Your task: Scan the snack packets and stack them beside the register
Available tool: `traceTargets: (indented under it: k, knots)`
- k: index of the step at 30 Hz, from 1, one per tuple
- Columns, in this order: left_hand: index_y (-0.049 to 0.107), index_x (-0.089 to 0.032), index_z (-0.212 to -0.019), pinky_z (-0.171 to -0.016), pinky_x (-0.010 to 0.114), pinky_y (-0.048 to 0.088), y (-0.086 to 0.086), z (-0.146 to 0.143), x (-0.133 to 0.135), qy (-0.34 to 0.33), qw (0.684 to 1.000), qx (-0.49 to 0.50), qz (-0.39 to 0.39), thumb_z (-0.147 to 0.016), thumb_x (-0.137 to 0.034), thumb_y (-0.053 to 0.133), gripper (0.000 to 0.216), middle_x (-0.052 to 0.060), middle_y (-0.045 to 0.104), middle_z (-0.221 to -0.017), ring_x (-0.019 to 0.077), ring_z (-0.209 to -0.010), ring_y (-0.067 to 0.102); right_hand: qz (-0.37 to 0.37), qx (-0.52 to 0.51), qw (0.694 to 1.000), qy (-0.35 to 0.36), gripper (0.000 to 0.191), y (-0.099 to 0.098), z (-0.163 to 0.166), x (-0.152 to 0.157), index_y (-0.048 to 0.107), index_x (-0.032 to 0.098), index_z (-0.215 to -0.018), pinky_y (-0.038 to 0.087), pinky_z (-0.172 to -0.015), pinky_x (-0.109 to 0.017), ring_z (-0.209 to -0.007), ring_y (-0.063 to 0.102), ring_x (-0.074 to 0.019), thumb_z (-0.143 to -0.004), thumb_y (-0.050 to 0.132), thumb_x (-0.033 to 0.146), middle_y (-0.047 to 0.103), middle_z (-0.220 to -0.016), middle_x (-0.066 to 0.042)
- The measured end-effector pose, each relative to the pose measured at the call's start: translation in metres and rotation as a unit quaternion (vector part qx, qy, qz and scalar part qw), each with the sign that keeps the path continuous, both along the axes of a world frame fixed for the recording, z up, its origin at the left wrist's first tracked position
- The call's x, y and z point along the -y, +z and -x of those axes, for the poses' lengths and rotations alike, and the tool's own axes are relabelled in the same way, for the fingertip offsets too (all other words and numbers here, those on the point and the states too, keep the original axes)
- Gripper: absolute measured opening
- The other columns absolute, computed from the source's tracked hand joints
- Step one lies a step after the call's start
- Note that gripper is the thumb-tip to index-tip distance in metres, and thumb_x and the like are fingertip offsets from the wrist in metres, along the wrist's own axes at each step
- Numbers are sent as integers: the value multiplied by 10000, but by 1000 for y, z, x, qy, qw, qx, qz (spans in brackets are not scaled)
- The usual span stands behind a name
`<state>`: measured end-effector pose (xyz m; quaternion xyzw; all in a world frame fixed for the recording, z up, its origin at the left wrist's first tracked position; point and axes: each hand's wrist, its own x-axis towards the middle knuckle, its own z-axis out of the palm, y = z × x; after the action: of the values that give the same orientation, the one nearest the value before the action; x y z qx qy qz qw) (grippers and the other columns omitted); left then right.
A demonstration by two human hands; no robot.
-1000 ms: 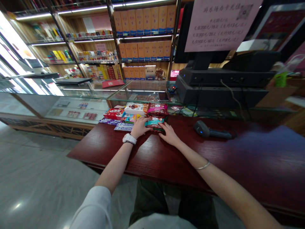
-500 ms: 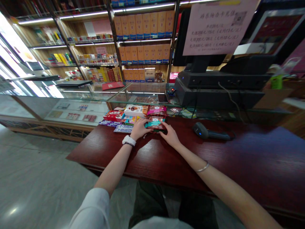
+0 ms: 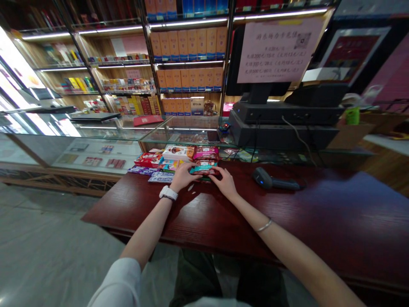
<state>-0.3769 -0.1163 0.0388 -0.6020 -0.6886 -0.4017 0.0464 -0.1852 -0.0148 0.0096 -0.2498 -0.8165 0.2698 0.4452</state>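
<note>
A teal-and-brown snack packet (image 3: 204, 167) lies near the back of the dark red wooden table (image 3: 204, 217). My left hand (image 3: 183, 176) grips its left end, and my right hand (image 3: 224, 182) grips its right end between thumb and fingers. Behind it sits a magenta-and-brown packet (image 3: 206, 152). To its left are a white box with an orange end (image 3: 177, 152), a red packet (image 3: 148, 159) and a colourful packet (image 3: 170, 165), partly behind my left hand. Purple bars (image 3: 142, 170) and pale blue-purple bars (image 3: 160, 177) lie in front of these.
A black barcode scanner (image 3: 275, 181) rests right of my hands. Behind it stands a dark cash register (image 3: 284, 121) with a pink paper sign (image 3: 277, 51) on its screen. A glass display counter (image 3: 188, 123) borders the table's back, with stocked shelves beyond.
The view has tilted up slightly and shifted to the right. Both hands stay at the two ends of the teal-and-brown packet, which appears slightly more tilted.
</note>
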Motion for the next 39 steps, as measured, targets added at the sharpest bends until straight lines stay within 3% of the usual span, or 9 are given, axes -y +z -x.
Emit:
traceTargets:
  k: [7, 13, 18, 25, 32, 39]
  knots:
    - [699, -203, -1060, -978, 416, 491, 0, 9, -7, -11, 992, 125, -33, -716, -473, 767, 442, 66, 735, -1053, 264, -1034, 667, 38, -5, 999, -21, 305, 12, 18, -6, 681, 266, -1043, 330, -1119, -541, -996, 682, -260, -825, 635, 475, 750, -1063, -33]
    - [702, -210, -1026, -965, 407, 499, 0, 4, -1, -41, 987, 155, -13, -747, -510, 726, 410, 63, 735, -1050, 261, -1028, 671, 52, 3, 998, -19, 302, 18, 11, 7, 683, 259, -1028, 321, -1117, -536, -957, 686, -259, -809, 648, 464, 754, -1044, -30]
    - [702, -211, -1026, -945, 403, 502, 2, -8, 15, -40, 987, 153, -10, -729, -501, 746, 418, 59, 735, -1032, 259, -1009, 671, 60, 1, 998, -1, 278, 23, -3, 20, 686, 272, -1010, 385, -1069, -517, -978, 683, -261, -811, 645, 461, 753, -1033, -21]
    - [697, -213, -1034, -925, 388, 504, 11, -28, 28, -23, 987, 157, -14, -716, -460, 770, 409, 47, 733, -1021, 244, -978, 669, 34, 12, 999, 19, 284, 32, -20, 24, 677, 271, -1037, 304, -1125, -573, -1025, 678, -265, -817, 646, 447, 746, -1077, -24]
    - [686, -201, -1004, -888, 377, 522, 21, -50, 8, -33, 988, 148, -44, -728, -424, 767, 364, 46, 730, -1006, 240, -964, 674, 7, 16, 1000, 14, 285, 37, -37, 2, 668, 270, -1062, 277, -1128, -615, -1078, 662, -278, -833, 629, 435, 734, -1126, -41]
    - [630, -204, -1135, -976, 417, 486, 26, -76, -25, -48, 986, 117, -111, -730, -254, 769, 431, 74, 685, -1144, 258, -1073, 637, -35, 11, 999, -23, 308, 37, -58, -24, 677, 241, -1076, 306, -1113, -588, -1083, 652, -286, -827, 638, 418, 727, -1133, -71]
